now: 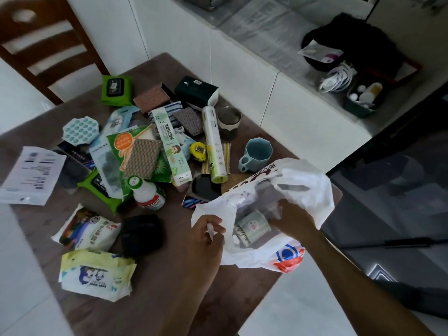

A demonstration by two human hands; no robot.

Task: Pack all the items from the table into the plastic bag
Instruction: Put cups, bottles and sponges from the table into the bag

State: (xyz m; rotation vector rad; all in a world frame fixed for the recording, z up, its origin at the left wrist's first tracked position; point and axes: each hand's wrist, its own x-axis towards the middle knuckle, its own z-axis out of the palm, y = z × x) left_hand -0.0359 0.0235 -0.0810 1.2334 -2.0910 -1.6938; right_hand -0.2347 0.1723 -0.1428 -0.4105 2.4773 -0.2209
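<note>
Both forearms are reaching in: I'm pinching the plastic bag [300, 190] rim with my left hand [208, 230], while my right hand [291, 218], grip unclear, is sitting inside. Perhaps one tub [252, 226] is packed; most items are still crowding the tabletop [169, 275].

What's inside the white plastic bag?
Inside the plastic bag, a pale round tub lies on its side. The right hand reaches in too. The bag's folds hide anything deeper.

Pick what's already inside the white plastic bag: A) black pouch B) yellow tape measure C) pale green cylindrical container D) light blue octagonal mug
C: the pale green cylindrical container lies inside the white plastic bag, seen through its open mouth between the left hand and right hand; the other three are out on the brown table.
</note>
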